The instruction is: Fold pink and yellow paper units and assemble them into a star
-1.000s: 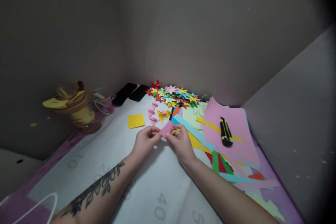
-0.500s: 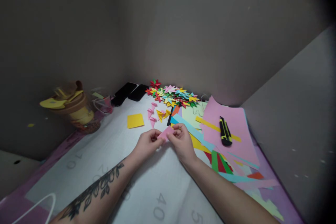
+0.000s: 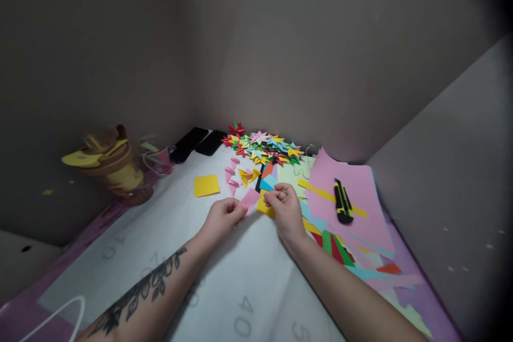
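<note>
A folded pink paper point(image 3: 249, 200) is pinched in my left hand point(image 3: 225, 217), above the white sheet. My right hand point(image 3: 286, 214) is apart from that paper, just to its right, over the coloured strips; its fingers are curled with thumb and fingertips close, and whether anything thin is between them is hidden. Beyond my hands lie small folded pink pieces point(image 3: 229, 173) and yellow folded pieces point(image 3: 249, 176). A yellow square stack point(image 3: 207, 185) rests left of them.
Folded paper stars point(image 3: 260, 147) are heaped at the back. A black and yellow cutter point(image 3: 343, 202) lies on pink sheets point(image 3: 364, 187) at the right, above paper strips point(image 3: 336, 248). Two dark phones point(image 3: 211, 142) and a brown pot point(image 3: 120, 168) stand at the left.
My right hand has let go of the pink paper and moved a little to the right. My left hand still holds the paper, which is now tilted more upright.
</note>
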`<state>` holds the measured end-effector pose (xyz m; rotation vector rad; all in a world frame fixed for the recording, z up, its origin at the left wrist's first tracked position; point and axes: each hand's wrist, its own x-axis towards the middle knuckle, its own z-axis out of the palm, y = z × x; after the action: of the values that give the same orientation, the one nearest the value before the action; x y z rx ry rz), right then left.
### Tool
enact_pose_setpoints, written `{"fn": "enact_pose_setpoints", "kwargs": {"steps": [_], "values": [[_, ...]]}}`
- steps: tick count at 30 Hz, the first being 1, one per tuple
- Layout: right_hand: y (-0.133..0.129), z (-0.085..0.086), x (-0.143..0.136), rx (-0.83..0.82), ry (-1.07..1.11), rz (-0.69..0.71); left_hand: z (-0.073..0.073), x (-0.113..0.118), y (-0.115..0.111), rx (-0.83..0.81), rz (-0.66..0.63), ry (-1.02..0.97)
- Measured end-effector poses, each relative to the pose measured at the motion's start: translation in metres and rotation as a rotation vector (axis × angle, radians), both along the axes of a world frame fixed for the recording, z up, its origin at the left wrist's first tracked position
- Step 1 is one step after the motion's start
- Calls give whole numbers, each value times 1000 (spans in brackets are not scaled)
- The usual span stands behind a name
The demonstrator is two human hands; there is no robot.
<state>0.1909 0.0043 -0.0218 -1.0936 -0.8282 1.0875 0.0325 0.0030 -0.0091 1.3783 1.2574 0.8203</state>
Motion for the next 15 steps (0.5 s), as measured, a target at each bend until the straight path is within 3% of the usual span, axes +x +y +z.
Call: {"fn": "enact_pose_setpoints", "kwargs": {"steps": [4, 9, 15], "values": [[-7, -3, -10, -42, -115, 182, -3, 1, -1, -3, 21, -87], [-11, 2, -10, 1, -278, 148, -6, 1, -2, 53, -168, -79], [-16, 4, -13, 118, -586, 321, 2, -3, -1, 151, -76, -99]]}}
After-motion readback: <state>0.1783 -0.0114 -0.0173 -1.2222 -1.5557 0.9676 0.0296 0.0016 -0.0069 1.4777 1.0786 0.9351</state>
